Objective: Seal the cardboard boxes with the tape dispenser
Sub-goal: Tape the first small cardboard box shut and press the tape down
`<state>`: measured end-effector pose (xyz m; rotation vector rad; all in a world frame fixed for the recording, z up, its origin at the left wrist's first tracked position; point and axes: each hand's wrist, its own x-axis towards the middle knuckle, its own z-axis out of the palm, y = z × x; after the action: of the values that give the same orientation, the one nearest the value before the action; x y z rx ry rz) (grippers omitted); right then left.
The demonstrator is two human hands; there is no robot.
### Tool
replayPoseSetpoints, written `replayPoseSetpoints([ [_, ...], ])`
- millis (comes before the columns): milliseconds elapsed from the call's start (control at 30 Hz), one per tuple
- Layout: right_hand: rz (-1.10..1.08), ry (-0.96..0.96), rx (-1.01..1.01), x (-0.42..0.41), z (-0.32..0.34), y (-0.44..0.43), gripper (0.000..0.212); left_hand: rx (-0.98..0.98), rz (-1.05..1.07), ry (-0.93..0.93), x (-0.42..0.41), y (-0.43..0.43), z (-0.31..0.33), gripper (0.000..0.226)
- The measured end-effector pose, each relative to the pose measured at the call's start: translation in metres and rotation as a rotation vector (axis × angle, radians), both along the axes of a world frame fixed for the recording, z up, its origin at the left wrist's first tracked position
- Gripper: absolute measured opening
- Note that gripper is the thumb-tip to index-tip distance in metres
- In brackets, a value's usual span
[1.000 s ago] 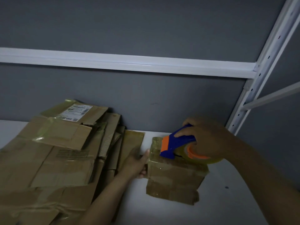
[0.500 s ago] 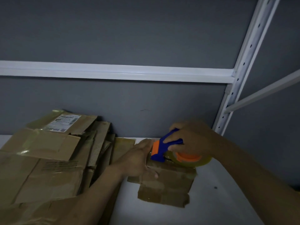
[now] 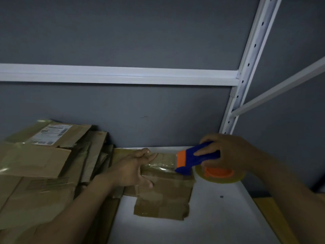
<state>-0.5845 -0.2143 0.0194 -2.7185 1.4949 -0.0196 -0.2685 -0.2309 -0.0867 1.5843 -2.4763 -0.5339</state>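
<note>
Small box (image 3: 163, 196) on white shelf (image 3: 219, 217), centre. Right hand (image 3: 226, 152) grips dispenser (image 3: 193, 159) at box's top right edge, long axis left-right, orange blade end pointing left. Left hand (image 3: 133, 169) presses straight fingers on box top left. Flattened cardboard (image 3: 44, 173) far left.
</note>
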Motion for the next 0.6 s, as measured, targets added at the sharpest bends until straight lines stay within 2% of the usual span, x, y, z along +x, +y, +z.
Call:
replayPoseSetpoints([
  [67,-0.003,-0.04,-0.009,-0.001,-0.012,0.001,0.038,-0.018,-0.021,-0.112,-0.001,-0.002,0.003,0.105],
  [167,-0.015,-0.084,-0.031,0.004,-0.022,0.002,0.038,-0.239,-0.077,-0.456,-0.004,0.003,0.003,0.111],
  [200,-0.012,-0.085,-0.038,0.006,-0.024,0.001,0.038,-0.277,-0.089,-0.52,-0.011,0.006,0.0,0.116],
  [233,-0.005,-0.087,-0.045,0.008,-0.026,0.001,0.039,-0.265,-0.098,-0.531,-0.022,0.008,-0.002,0.119],
  [367,0.004,-0.12,-0.056,0.01,-0.028,0.002,0.039,-0.082,-0.136,-0.364,-0.066,0.014,-0.009,0.115],
  [533,-0.038,-0.22,0.025,0.002,-0.031,0.005,0.038,-0.149,-0.175,-0.314,-0.057,0.0,-0.014,0.119],
  [600,-0.054,-0.247,0.048,-0.004,-0.031,0.007,0.038,-0.151,-0.173,-0.316,-0.053,-0.003,-0.014,0.109],
])
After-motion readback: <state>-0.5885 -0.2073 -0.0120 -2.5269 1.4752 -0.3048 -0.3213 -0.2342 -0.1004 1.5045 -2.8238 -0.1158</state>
